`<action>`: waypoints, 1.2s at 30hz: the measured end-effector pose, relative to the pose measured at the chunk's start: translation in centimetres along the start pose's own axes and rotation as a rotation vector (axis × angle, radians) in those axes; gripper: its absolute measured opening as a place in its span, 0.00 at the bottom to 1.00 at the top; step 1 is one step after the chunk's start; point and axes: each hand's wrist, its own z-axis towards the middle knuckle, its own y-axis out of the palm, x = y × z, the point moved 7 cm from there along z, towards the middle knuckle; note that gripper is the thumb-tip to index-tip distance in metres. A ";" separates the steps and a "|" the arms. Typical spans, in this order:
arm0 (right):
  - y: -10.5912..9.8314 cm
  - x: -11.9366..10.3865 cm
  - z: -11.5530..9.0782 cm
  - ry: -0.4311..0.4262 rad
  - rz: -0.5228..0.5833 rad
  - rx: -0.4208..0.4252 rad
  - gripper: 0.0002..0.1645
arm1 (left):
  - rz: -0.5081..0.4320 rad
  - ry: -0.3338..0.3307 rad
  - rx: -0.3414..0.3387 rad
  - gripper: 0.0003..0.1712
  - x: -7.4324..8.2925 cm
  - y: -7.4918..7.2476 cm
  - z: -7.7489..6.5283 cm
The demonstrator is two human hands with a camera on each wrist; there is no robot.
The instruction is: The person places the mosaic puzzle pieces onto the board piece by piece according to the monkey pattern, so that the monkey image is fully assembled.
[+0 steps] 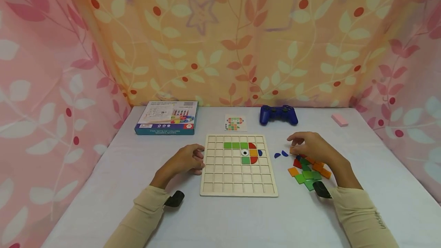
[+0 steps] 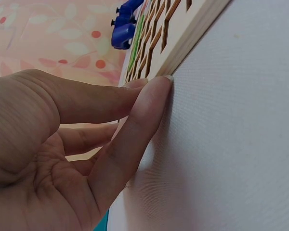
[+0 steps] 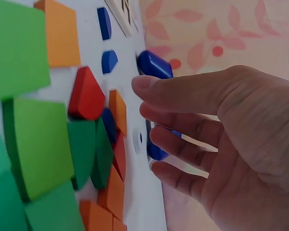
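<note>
I see a lane between grid board (image 1: pixel 228 178) and tile pile (image 1: pixel 307 175); 2 blue pieces (image 1: pixel 285 154) lie in it, controller (image 1: pixel 278 114) blocks its far end. Free room in front of board.

The board (image 2: pixel 183 34) (in the left wrist view) is cut off above.

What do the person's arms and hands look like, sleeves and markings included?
Beige sleeves cover both forearms; the right sleeve bears dark lettering. A black attachment sits at each wrist. The left hand and right hand are ungloved.
</note>
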 end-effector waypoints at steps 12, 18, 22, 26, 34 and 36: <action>-0.7 2.9 -0.8 0.086 0.007 -0.054 0.25 | -0.006 0.021 -0.005 0.35 0.1 -0.1 -0.1; -1.0 3.4 -1.0 0.088 0.013 -0.049 0.25 | -0.020 0.024 -0.013 0.35 0.1 0.0 0.0; -1.1 3.8 -1.2 0.095 0.014 -0.046 0.25 | -0.027 0.025 -0.017 0.35 0.1 0.0 0.1; -1.1 4.2 -1.1 0.101 0.014 -0.040 0.25 | -0.031 0.026 -0.018 0.35 0.0 0.0 0.2; -1.2 4.7 -1.1 0.143 -0.014 -0.026 0.26 | -0.027 0.021 -0.016 0.35 -0.1 0.0 0.1; -1.1 4.9 -1.1 0.156 -0.015 -0.041 0.24 | -0.026 0.018 -0.014 0.35 -0.1 0.0 0.1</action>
